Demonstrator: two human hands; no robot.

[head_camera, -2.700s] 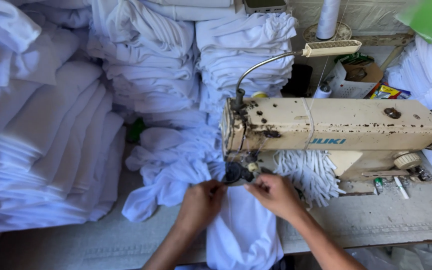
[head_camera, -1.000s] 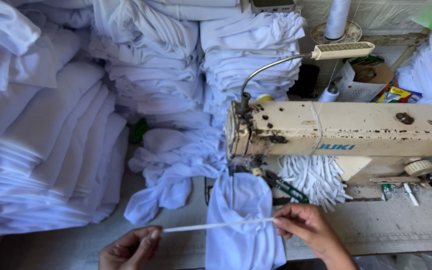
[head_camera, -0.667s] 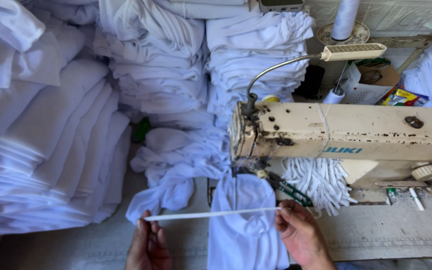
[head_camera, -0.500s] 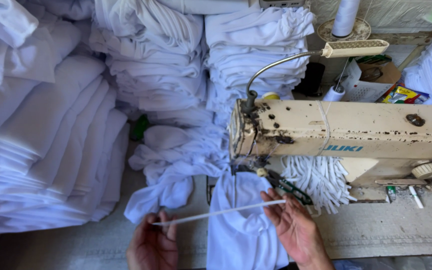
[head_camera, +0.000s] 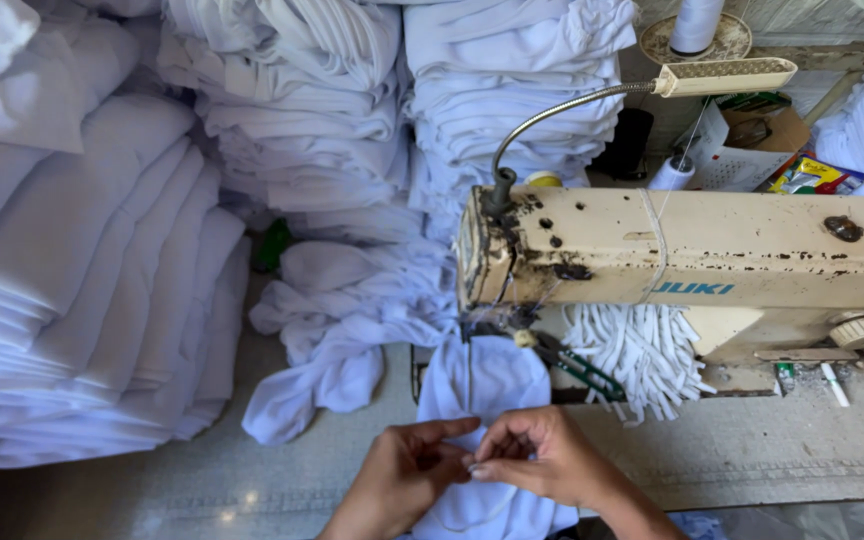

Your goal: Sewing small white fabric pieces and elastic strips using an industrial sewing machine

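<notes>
Left hand: the left hand [head_camera: 404,478] is in front of the sewing machine [head_camera: 692,265], fingertips pinched against those of the right; what they grip is too small to tell.
Right hand: the right hand [head_camera: 542,462] is beside the left, fingers curled narrow, tips touching the left hand's.
White cloth: a white cloth [head_camera: 480,385] lies under both hands and runs up to the machine's needle end.
Scissors: green-handled scissors [head_camera: 584,368] lie just under the machine's head.
White strips: a bundle of white strips [head_camera: 642,350] lies beneath the machine's arm.
Loose garments: crumpled white garments [head_camera: 347,315] lie left of the machine.
Stacks: folded white stacks [head_camera: 302,100] rise behind and left of the machine.
Lamp: a gooseneck lamp [head_camera: 722,76] stands above the machine.
</notes>
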